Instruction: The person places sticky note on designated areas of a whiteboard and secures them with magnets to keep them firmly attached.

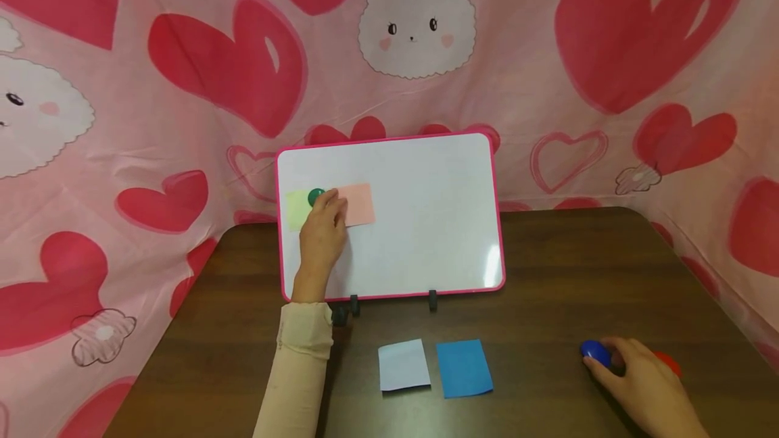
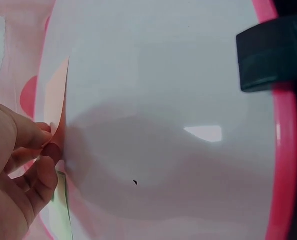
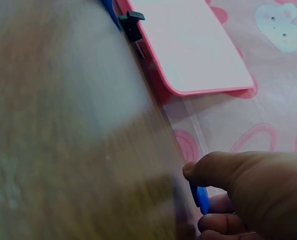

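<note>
At the left of the whiteboard (image 1: pixel 426 222), my left hand (image 1: pixel 324 230) pinches the near edge of a pink sticky note (image 1: pixel 358 204) that lies against the board. A green round magnet (image 1: pixel 316 196) sits by the fingertips, on a light green sticky note (image 1: pixel 295 211) partly covered by the hand. In the left wrist view, the thumb and fingers meet at the pink note (image 2: pixel 58 97). Over the table's right side, my right hand (image 1: pixel 648 377) holds a blue round magnet (image 1: pixel 595 353) between thumb and fingers. Partly hidden behind that hand is a red round magnet (image 1: pixel 669 362).
A white sticky note (image 1: pixel 404 365) and a blue sticky note (image 1: pixel 464 368) lie side by side on the brown table (image 1: pixel 548 276), in front of the board. Black feet (image 1: pixel 433 300) support the board's lower edge. A pink heart-patterned cloth (image 1: pixel 517 86) hangs behind.
</note>
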A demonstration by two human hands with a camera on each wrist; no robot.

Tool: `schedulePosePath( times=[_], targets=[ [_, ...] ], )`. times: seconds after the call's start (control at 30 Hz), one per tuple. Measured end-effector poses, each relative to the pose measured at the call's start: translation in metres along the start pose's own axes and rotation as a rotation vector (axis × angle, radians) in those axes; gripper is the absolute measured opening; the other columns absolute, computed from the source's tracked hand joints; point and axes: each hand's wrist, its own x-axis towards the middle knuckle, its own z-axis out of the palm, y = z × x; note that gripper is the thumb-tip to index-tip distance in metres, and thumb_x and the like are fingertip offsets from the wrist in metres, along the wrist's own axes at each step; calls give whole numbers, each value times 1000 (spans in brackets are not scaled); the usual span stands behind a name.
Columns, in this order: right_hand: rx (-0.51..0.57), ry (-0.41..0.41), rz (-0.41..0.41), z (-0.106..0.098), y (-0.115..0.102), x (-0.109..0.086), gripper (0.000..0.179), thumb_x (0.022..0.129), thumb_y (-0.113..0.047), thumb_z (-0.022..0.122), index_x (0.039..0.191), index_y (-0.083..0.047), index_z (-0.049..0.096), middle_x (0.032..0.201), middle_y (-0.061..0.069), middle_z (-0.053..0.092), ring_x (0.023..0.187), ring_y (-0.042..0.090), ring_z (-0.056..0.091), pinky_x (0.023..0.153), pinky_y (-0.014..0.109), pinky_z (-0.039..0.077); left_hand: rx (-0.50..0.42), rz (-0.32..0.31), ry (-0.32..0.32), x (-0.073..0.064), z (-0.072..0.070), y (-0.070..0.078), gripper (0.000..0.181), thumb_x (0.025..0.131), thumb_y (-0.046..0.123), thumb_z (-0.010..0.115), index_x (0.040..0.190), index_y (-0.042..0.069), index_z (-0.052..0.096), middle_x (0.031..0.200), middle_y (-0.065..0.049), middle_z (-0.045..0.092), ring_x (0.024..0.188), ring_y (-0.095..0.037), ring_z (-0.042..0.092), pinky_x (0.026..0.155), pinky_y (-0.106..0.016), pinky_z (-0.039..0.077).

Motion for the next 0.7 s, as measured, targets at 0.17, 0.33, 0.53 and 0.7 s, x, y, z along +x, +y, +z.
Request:
schedulePosePath(
  times=[0.17,0.33,0.53,0.7],
  targets=[
    [4,3,-2,-3,-7,0,61,96,-50,66,122,5,61,107,18,64,97,40,63,75,60,50,5,-31,-57,0,-2,0,32,101,14,62,131,4,67,147,-9,51,135,-30,49,104,-47,45],
    [19,84,-54,-5,-13,-2,52,93,-45,71,116,1,64,97,8,64,87,26,61,72,49,51,10,-31,-84,2,-3,1,35,100,13,63,134,4,65,148,-9,49,136,-30,48,104,-46,45],
    [28,220,-137,-8,-29,1,44,86,-38,81,110,-4,67,91,0,63,78,14,55,62,31,49,20,-23,-111,0,-5,1,37,100,12,62,136,4,63,150,-9,48,135,-31,49,101,-47,47],
    [59,369,-270,-9,-52,13,39,77,-25,89,104,-7,70,84,-5,60,72,4,51,58,27,47,20,-6,-102,-2,-8,-1,36,99,10,63,134,5,65,149,-10,49,133,-32,50,98,-49,49]
  ],
)
